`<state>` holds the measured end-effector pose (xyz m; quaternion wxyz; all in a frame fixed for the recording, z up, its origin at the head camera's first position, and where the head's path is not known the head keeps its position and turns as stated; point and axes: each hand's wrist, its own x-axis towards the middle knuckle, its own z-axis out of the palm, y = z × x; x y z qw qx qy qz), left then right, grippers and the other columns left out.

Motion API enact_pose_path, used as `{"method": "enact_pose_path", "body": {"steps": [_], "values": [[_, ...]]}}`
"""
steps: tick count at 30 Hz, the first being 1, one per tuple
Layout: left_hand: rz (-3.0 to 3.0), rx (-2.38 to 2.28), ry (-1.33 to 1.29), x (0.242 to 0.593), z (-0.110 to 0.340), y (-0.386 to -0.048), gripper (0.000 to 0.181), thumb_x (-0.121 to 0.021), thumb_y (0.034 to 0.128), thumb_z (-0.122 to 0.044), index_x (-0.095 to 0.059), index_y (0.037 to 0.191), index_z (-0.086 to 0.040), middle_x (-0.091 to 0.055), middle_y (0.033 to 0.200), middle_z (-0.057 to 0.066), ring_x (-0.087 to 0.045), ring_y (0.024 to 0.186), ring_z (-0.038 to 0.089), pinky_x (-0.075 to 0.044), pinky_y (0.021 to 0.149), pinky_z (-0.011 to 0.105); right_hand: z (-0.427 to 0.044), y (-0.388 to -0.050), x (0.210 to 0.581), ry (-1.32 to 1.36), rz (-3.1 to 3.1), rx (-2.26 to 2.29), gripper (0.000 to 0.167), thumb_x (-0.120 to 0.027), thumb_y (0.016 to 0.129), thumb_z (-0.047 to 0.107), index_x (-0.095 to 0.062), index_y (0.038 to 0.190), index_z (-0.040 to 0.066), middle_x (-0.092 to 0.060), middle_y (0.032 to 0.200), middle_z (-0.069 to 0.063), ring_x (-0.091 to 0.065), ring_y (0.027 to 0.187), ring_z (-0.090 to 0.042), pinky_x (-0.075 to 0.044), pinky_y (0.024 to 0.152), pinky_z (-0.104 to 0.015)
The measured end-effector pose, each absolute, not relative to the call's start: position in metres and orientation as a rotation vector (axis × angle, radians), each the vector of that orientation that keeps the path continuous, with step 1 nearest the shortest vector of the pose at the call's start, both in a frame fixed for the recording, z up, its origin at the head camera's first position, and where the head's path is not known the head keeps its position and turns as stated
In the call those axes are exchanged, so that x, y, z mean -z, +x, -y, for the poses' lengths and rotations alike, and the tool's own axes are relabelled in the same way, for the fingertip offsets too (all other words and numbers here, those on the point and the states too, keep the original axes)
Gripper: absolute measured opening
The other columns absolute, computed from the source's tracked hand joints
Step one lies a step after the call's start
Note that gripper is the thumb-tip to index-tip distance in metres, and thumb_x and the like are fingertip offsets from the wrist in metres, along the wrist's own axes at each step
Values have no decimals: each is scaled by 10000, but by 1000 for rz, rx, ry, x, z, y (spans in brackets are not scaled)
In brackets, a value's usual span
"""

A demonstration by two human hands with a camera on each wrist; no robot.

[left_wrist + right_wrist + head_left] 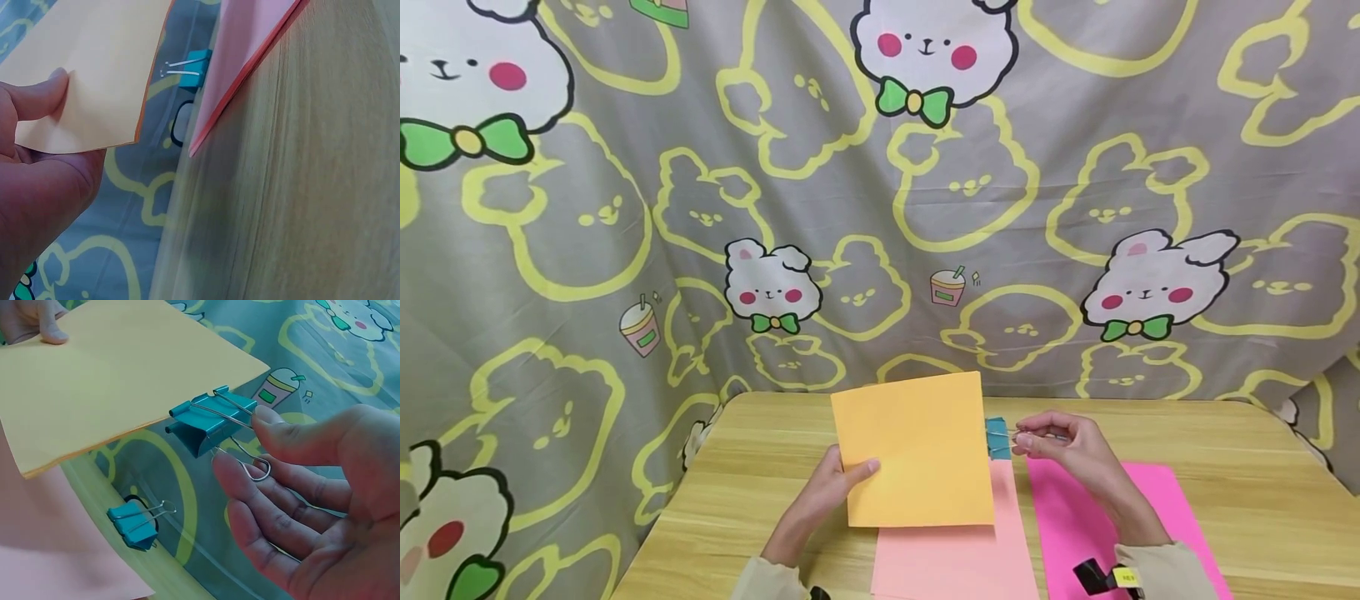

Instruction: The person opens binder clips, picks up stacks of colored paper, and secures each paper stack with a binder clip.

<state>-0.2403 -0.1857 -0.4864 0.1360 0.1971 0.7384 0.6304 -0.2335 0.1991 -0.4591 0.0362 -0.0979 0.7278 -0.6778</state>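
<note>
- Closest to the lens, our right hand (365, 481) is partly curled, thumb and fingers pinching the wire handles of a teal binder clip (215, 419) at the side edge of a golden-yellow paper stack (917, 454).
- Our left hand (835, 482) is closed on the stack's opposite side, thumb flat on top and fingers beneath, holding it above the table (737, 450).
- To do this well, we should probably square the layers first, press both handles evenly, and line the clip's lips up parallel with the edge; a crooked grip could crease a corner. We can't tell how deep the edge sits between those lips.
- Matte and thin, the yellow sheets show layered edges and bend slightly under our thumb.
- Glossy metal makes up the clip's wedge-shaped body; its handles are slim silvery loops.
- Another teal binder clip (132, 524) rests near the table's far edge, close to smooth pale pink sheets (955, 562).
- Hot pink paper (1067, 533) lies under our right forearm, on streaked wood grain.
- Beyond hangs softly creased grey cloth (1037, 150), printed with bunnies.
</note>
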Motion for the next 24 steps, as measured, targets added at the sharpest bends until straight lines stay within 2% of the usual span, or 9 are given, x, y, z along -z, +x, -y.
{"method": "enact_pose_path", "body": {"steps": [10,20,24], "values": [[-2084,-1858,578,488,185,-240,306,-569,1059,-139,-532,1287,62,-653,1031,88,-657,925,191,-563,824,316,-190,-231,457,-336,-2217,2106,332,-727,957,74,-623,1175,-154,-726,1063,-214,-762,883,-244,-589,861,-386],[-2067,-1859,611,487,184,-239,318,-566,1060,-139,-521,1298,67,-655,1029,84,-666,919,187,-563,832,315,-182,-231,459,-424,-2212,2125,315,-712,961,44,-616,1184,-158,-691,1107,-280,-755,937,-248,-589,845,-332],[-2070,-1841,627,487,183,-239,318,-558,1062,-137,-525,1307,64,-633,1058,79,-628,989,208,-534,904,336,-180,-231,458,-439,-2217,2119,341,-715,962,54,-609,1204,-160,-702,1109,-233,-748,971,-252,-586,852,-323]]}}
